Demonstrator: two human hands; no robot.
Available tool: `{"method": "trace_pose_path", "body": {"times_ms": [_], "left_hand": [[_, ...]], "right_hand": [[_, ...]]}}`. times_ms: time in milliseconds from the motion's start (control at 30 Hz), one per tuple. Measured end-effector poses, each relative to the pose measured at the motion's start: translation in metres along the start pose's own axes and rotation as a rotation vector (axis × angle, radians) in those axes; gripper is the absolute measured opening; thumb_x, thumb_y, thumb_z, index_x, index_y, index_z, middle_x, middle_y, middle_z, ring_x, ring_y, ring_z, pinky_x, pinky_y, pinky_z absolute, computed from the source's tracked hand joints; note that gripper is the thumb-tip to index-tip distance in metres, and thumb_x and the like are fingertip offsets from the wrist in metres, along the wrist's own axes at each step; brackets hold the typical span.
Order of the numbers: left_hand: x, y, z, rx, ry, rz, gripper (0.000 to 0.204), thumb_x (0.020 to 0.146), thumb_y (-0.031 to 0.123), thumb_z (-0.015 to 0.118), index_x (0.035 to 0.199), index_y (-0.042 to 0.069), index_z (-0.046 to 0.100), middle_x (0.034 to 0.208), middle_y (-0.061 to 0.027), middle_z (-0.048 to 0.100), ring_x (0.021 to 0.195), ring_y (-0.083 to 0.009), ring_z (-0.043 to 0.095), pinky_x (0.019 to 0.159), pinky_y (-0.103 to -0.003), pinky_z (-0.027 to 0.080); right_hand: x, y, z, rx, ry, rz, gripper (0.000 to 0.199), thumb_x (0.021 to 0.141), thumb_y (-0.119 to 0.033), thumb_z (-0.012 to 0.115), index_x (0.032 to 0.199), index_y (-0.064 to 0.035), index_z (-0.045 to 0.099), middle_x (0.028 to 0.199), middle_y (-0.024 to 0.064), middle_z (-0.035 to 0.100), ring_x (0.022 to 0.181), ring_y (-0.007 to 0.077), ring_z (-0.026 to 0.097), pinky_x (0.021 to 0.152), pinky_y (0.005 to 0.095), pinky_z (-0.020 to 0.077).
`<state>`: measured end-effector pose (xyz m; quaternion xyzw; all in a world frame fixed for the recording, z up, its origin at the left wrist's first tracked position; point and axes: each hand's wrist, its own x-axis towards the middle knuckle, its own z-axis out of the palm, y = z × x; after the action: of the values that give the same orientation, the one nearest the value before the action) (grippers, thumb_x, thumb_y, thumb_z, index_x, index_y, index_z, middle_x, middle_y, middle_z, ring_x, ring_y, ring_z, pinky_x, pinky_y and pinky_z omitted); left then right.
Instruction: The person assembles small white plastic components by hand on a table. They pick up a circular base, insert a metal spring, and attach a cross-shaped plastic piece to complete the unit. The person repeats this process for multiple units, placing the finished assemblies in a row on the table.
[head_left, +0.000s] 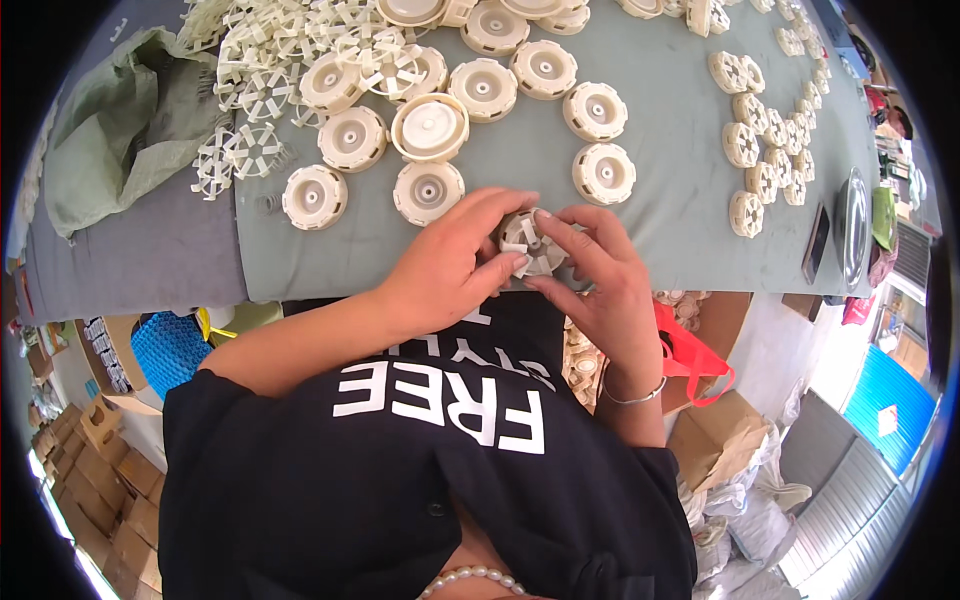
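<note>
Between my two hands, at the table's near edge, is a round cream plastic part [530,243] with a spoked, star-shaped insert on its face. My left hand [452,258] grips it from the left, thumb on the near side and fingers around the far rim. My right hand [603,268] closes on it from the right, its index finger and thumb on the spoked side. Fingers cover much of the rim. Just beyond lie several round cream housings [428,192], open side up, one [604,174] beyond my right hand.
A heap of loose spoked pieces [290,60] lies at the far left, with small springs [268,203] beside it. A crumpled green bag [120,130] lies left. Rows of spoked round parts [745,214] stand right, near a phone [816,238] and a metal tray [853,230]. Boxes [722,440] stand below.
</note>
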<state>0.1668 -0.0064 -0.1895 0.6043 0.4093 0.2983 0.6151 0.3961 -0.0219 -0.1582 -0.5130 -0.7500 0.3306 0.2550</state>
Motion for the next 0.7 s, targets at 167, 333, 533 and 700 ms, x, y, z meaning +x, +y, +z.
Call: {"method": "trace_pose_path", "body": {"times_ms": [167,333,533,700], "left_hand": [[0.004,0.001,-0.002,0.019,0.0,-0.005,0.057,0.101,0.0,0.065,0.156,0.005,0.051,0.142,-0.0133,0.057,0.077,-0.0111,0.069,0.068,-0.027,0.059],[0.001,0.004,-0.002,0.025,0.009,-0.016,0.059,0.099,-0.001,0.066,0.156,0.006,0.052,0.142,-0.014,0.058,0.076,-0.0107,0.069,0.068,-0.026,0.059],[0.003,-0.001,0.005,0.121,0.079,0.046,0.063,0.096,0.005,0.073,0.156,0.01,0.054,0.141,-0.0148,0.06,0.073,-0.0143,0.069,0.066,-0.029,0.057],[-0.013,0.02,-0.029,0.519,0.176,0.276,0.056,0.089,0.02,0.085,0.141,0.012,0.067,0.131,-0.0121,0.065,0.09,-0.02,0.071,0.075,-0.035,0.059]], "right_hand": [[-0.001,-0.005,0.003,0.074,0.01,0.079,0.064,0.078,-0.005,0.089,0.139,-0.0099,0.07,0.135,0.0102,0.064,0.105,0.0279,0.071,0.081,0.0373,0.0619],[-0.009,0.002,0.01,0.098,0.017,0.076,0.069,0.077,-0.003,0.09,0.142,-0.0089,0.069,0.142,0.0119,0.064,0.108,0.0256,0.071,0.079,0.0338,0.0614],[-0.001,-0.012,0.015,-0.21,-0.021,0.018,0.071,0.079,-0.018,0.091,0.144,-0.0106,0.064,0.14,0.0125,0.064,0.118,0.0338,0.069,0.095,0.0433,0.059],[-0.026,0.025,-0.04,-0.165,-0.143,0.024,0.075,0.073,-0.014,0.094,0.142,-0.0095,0.064,0.143,0.0108,0.064,0.126,0.0319,0.067,0.103,0.0437,0.0576]]}}
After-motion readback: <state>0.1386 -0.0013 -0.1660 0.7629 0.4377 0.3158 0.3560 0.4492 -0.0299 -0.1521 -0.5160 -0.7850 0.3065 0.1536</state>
